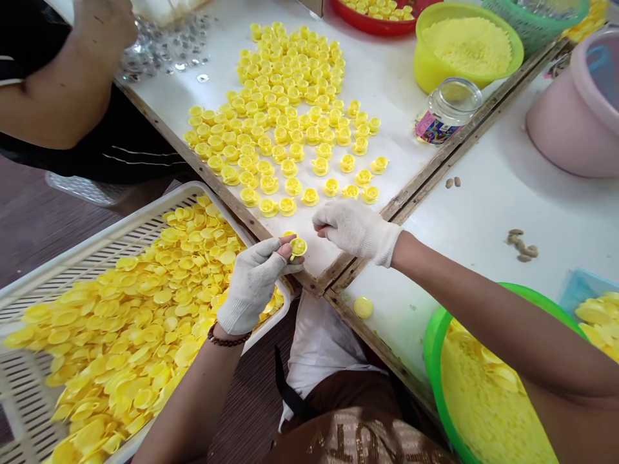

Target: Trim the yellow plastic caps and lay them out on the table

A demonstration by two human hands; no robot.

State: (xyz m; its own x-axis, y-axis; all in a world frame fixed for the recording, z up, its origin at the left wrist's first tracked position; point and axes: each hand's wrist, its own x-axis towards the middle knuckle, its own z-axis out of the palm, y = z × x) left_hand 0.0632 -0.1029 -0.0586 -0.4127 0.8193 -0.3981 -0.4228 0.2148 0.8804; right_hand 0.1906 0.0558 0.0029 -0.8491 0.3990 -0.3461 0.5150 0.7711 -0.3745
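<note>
My left hand (256, 274), in a white fingerless glove, pinches a small yellow cup (298, 247) between thumb and fingers, over the table corner. To its right my right hand (355, 229), also gloved, hovers with curled fingers pressed together; whatever its fingertips hold, if anything, is hidden. Beyond both hands, many yellow cups on saucers (290, 129) stand on the white table (382, 84). Left of my left hand, a white slatted crate (116, 241) holds a heap of flat yellow discs (140, 328).
A person's arm (72, 90) reaches over clear pieces (164, 48) at the upper left. A glass jar (449, 109), yellow basin (423, 48), red tray (372, 24) and pink bucket (556, 122) stand at the upper right. A green basin (438, 361) is under my right forearm.
</note>
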